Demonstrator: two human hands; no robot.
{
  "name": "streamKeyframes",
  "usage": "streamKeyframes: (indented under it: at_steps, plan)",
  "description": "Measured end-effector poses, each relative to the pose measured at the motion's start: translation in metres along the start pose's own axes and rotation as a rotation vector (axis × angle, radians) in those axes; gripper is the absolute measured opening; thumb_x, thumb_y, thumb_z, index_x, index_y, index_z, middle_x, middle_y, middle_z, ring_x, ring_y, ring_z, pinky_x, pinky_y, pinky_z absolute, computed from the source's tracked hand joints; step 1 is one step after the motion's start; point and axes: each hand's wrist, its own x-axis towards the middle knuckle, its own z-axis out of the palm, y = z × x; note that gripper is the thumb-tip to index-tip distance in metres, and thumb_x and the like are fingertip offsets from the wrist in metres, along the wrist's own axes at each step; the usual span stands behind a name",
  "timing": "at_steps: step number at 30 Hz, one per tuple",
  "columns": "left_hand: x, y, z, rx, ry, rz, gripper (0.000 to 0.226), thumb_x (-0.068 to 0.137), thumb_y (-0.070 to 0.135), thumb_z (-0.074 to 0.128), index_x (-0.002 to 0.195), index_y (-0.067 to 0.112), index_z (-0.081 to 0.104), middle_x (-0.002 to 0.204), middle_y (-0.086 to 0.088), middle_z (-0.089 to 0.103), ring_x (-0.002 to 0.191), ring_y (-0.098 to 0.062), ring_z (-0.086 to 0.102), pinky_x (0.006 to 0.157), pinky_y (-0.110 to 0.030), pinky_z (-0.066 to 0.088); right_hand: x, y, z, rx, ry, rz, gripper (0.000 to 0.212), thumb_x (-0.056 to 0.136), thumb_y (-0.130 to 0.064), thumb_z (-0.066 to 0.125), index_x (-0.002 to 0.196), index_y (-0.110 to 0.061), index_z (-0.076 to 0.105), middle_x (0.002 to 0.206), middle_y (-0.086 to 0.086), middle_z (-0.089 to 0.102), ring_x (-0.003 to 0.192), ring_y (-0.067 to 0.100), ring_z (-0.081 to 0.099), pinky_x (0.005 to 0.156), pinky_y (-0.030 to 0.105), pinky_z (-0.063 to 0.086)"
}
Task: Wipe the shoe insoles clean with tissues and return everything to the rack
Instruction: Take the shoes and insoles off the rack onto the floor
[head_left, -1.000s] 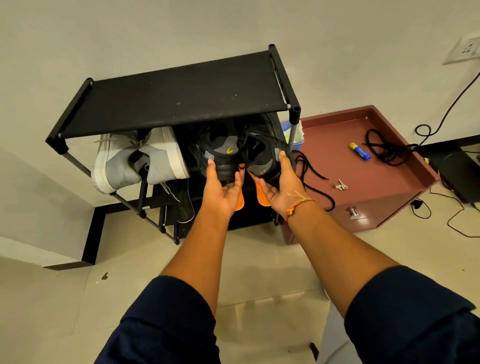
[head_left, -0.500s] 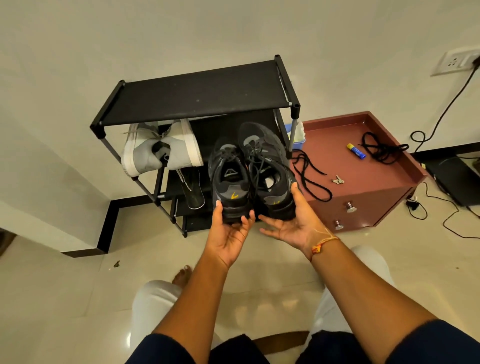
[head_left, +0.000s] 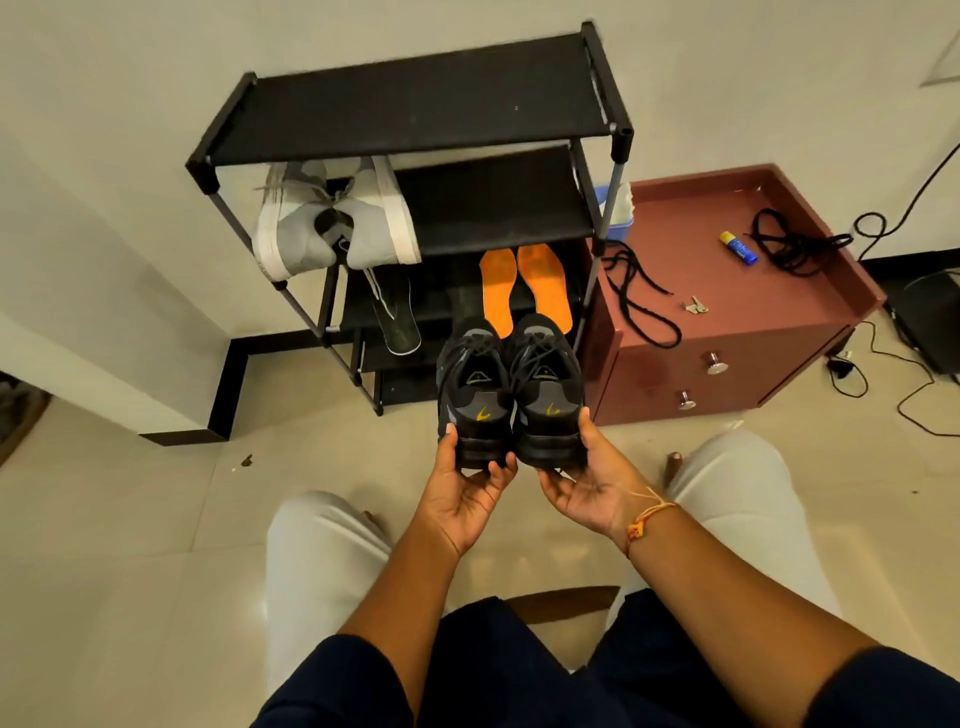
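I hold a pair of black sneakers with yellow heel logos in front of the black shoe rack (head_left: 415, 111). My left hand (head_left: 467, 488) cups the heel of the left black sneaker (head_left: 475, 397). My right hand (head_left: 589, 480) cups the heel of the right black sneaker (head_left: 545, 392). Two orange insoles (head_left: 524, 288) lie side by side on a lower shelf, just beyond the sneakers. A pair of grey-and-white sneakers (head_left: 332, 218) sits on the second shelf at the left. A dark insole (head_left: 397, 319) leans below them.
A maroon drawer cabinet (head_left: 727, 332) stands right of the rack, carrying black laces (head_left: 641, 296), a glue stick (head_left: 737, 248), keys (head_left: 695, 306) and cords. A blue tissue box (head_left: 618, 210) peeks behind the rack post. My knees in white trousers frame the tiled floor (head_left: 130, 519).
The black sneakers came out of the rack's second shelf toward me and lower. The orange insoles stayed on the shelf below and now show fully. The view pulled back as I sat.
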Motion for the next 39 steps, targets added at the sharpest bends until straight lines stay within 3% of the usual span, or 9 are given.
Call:
streamKeyframes:
  at_steps: [8, 13, 19, 27, 31, 34, 36, 39]
  plan:
    - [0.07, -0.013, -0.036, -0.021, 0.259, -0.112, 0.062, 0.087, 0.046, 0.07, 0.134, 0.008, 0.054, 0.124, -0.031, 0.055, 0.082, -0.034, 0.065, 0.057, -0.024, 0.059, 0.075, 0.005, -0.022, -0.075, 0.223, 0.074, 0.059, 0.084, -0.069, 0.059, 0.115, -0.019, 0.069, 0.105, 0.004, 0.074, 0.105, 0.016, 0.064, 0.089, 0.028, 0.05]
    - [0.14, -0.014, -0.065, -0.018, 0.36, -0.154, 0.064, 0.088, 0.047, 0.069, 0.136, 0.007, 0.053, 0.117, -0.031, 0.058, 0.08, -0.035, 0.065, 0.054, -0.024, 0.058, 0.148, -0.001, -0.036, -0.134, 0.319, 0.119, 0.061, 0.086, -0.07, 0.055, 0.117, -0.019, 0.069, 0.097, 0.001, 0.073, 0.087, 0.012, 0.061, 0.075, 0.024, 0.047]
    - [0.229, -0.012, -0.107, 0.0, 0.406, -0.192, 0.065, 0.089, 0.048, 0.068, 0.138, 0.008, 0.053, 0.123, -0.03, 0.057, 0.083, -0.035, 0.067, 0.057, -0.025, 0.058, 0.245, -0.006, -0.065, -0.158, 0.368, 0.134, 0.058, 0.086, -0.069, 0.057, 0.119, -0.022, 0.066, 0.107, -0.001, 0.072, 0.094, 0.013, 0.062, 0.078, 0.025, 0.048]
    - [0.313, -0.004, -0.14, 0.096, 0.383, -0.184, 0.058, 0.094, 0.045, 0.063, 0.14, 0.012, 0.052, 0.127, -0.027, 0.057, 0.094, -0.037, 0.065, 0.068, -0.025, 0.059, 0.343, -0.032, -0.099, -0.226, 0.349, 0.184, 0.051, 0.088, -0.066, 0.055, 0.111, -0.022, 0.067, 0.105, 0.0, 0.073, 0.094, 0.012, 0.064, 0.076, 0.025, 0.05]
    - [0.319, -0.009, -0.159, 0.162, 0.444, -0.203, 0.052, 0.096, 0.046, 0.059, 0.135, 0.011, 0.055, 0.128, -0.029, 0.061, 0.112, -0.044, 0.063, 0.081, -0.038, 0.061, 0.361, -0.028, -0.111, -0.24, 0.366, 0.216, 0.043, 0.091, -0.06, 0.056, 0.106, -0.02, 0.064, 0.097, 0.0, 0.071, 0.089, 0.015, 0.064, 0.068, 0.027, 0.051]
    - [0.322, -0.02, -0.176, 0.195, 0.593, -0.155, 0.044, 0.101, 0.038, 0.054, 0.134, 0.008, 0.054, 0.128, -0.028, 0.062, 0.118, -0.046, 0.06, 0.09, -0.053, 0.057, 0.367, -0.014, -0.12, -0.216, 0.418, 0.245, 0.032, 0.096, -0.048, 0.058, 0.1, -0.016, 0.06, 0.098, 0.001, 0.068, 0.089, 0.019, 0.063, 0.084, 0.034, 0.054]
    - [0.33, -0.025, -0.184, 0.31, 0.694, -0.141, 0.039, 0.105, 0.031, 0.048, 0.13, 0.003, 0.055, 0.115, -0.023, 0.065, 0.114, -0.041, 0.062, 0.099, -0.057, 0.05, 0.374, -0.004, -0.127, -0.187, 0.43, 0.249, 0.029, 0.099, -0.039, 0.057, 0.112, -0.013, 0.061, 0.107, 0.004, 0.069, 0.091, 0.021, 0.064, 0.09, 0.04, 0.054]
    - [0.339, -0.029, -0.184, 0.358, 0.729, -0.138, 0.03, 0.107, 0.026, 0.045, 0.126, 0.006, 0.057, 0.112, -0.019, 0.063, 0.112, -0.04, 0.061, 0.104, -0.058, 0.045, 0.379, 0.002, -0.13, -0.124, 0.426, 0.213, 0.027, 0.102, -0.03, 0.052, 0.123, -0.015, 0.06, 0.091, 0.001, 0.069, 0.081, 0.018, 0.064, 0.074, 0.037, 0.054]
